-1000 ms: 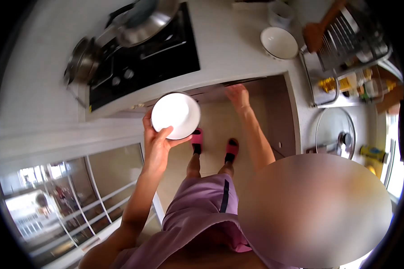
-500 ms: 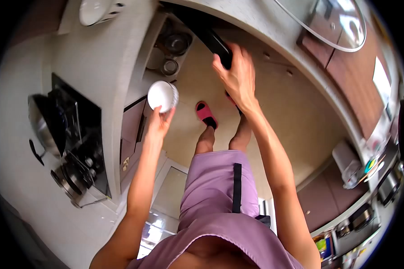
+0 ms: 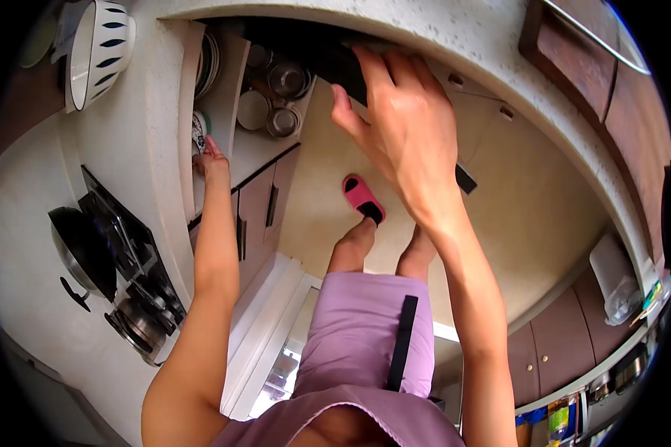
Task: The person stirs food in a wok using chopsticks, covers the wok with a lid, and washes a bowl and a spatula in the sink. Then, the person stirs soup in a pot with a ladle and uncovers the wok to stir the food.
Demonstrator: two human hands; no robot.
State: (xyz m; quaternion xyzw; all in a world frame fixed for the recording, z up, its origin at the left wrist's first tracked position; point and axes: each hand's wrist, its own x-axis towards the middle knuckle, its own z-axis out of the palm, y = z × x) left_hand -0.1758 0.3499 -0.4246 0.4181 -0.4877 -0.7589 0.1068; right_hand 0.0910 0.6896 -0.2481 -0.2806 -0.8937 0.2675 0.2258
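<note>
My left hand (image 3: 212, 160) reaches into an open cabinet on the left, its fingers and thumb around a small white bowl (image 3: 199, 132) with a dark pattern. Most of the bowl is hidden by the shelf wall and the hand. Beyond it stands a stack of plates (image 3: 209, 63) on the same shelf side. My right hand (image 3: 406, 123) is raised near the counter's underside, fingers curled over the edge of the dark cabinet door (image 3: 339, 63). The thumb stays apart, on the near side of the door.
Metal pots and bowls (image 3: 287, 78) fill the neighbouring shelf. A striped white bowl (image 3: 101, 56) sits on the counter at upper left. A wok (image 3: 82, 249) and a pot (image 3: 136, 328) rest by the stove. The speckled counter edge (image 3: 484, 56) curves above my right hand.
My left hand has moved left with the white bowl, from outside the cabinet into its shelf. The view has shifted, and my right hand, still at the door, appears larger.
</note>
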